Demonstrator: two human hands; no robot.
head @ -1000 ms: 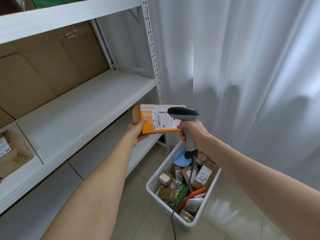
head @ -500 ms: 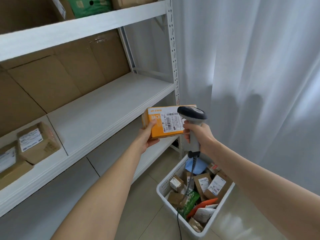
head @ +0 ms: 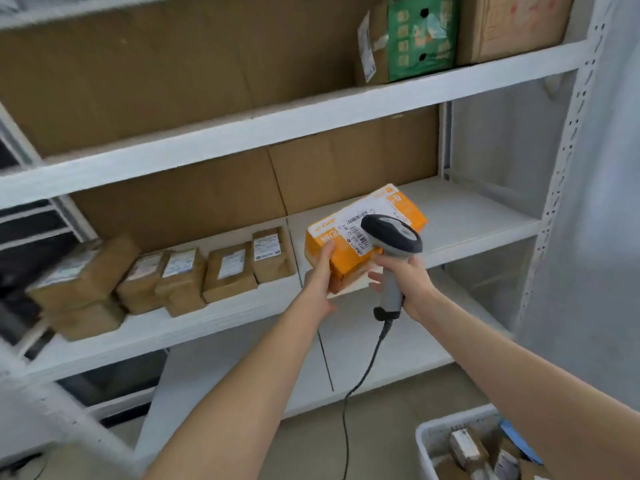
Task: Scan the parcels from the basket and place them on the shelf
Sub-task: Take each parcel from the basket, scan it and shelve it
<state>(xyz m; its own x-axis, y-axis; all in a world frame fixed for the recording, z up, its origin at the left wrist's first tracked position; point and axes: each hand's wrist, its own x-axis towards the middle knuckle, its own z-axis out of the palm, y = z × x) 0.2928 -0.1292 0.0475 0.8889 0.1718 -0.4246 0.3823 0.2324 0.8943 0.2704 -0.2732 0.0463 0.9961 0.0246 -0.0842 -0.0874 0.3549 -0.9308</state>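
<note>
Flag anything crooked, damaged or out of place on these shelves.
Nothing looks spilled or damaged. The brown paper-wrapped parcels on the white middle shelf stand in an uneven row, each angled differently. The orange cardboard box is tilted only because the left hand holds it.

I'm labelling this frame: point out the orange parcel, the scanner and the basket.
orange parcel [head: 351,263]: head view, orange front side.
scanner [head: 393,233]: head view, dark head.
basket [head: 450,419]: head view, white rim.

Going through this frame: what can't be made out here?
Head view only:
- label on the orange parcel: blurred, partly behind the scanner
- fingers of the left hand: mostly hidden under the parcel
- labels on the brown parcels: blurred, unreadable
- the basket: cut off by the bottom edge
</note>
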